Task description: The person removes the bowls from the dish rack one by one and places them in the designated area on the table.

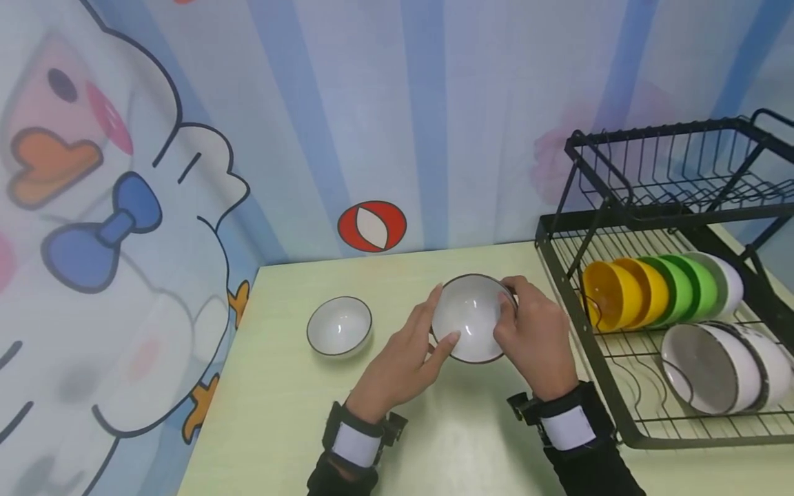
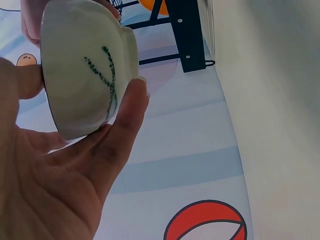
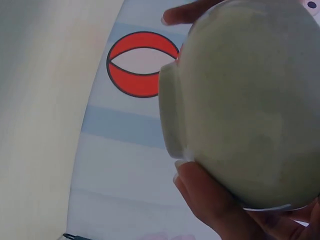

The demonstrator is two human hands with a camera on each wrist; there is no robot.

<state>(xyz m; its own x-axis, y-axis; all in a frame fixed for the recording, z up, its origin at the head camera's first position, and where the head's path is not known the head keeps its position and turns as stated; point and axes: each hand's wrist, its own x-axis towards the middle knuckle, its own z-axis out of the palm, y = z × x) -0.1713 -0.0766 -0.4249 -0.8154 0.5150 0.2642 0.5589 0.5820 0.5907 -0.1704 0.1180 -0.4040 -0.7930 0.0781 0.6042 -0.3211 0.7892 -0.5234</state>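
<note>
A white bowl with a dark rim is gripped between both hands, its mouth facing up toward the head camera. On its left side, my left hand has the thumb over the rim and the fingers along the outer wall. The right hand pinches the opposite side, thumb inside and fingers outside. A dark green stem-like pattern shows on the outer wall of the bowl in the left wrist view. The right wrist view shows the plain outer side and foot ring of the bowl, held above the tabletop.
A second dark-rimmed white bowl stands on the pale table to the left. At right, a black two-tier dish rack holds a row of yellow bowls, green bowls and white bowls. A cartoon-printed wall rises behind.
</note>
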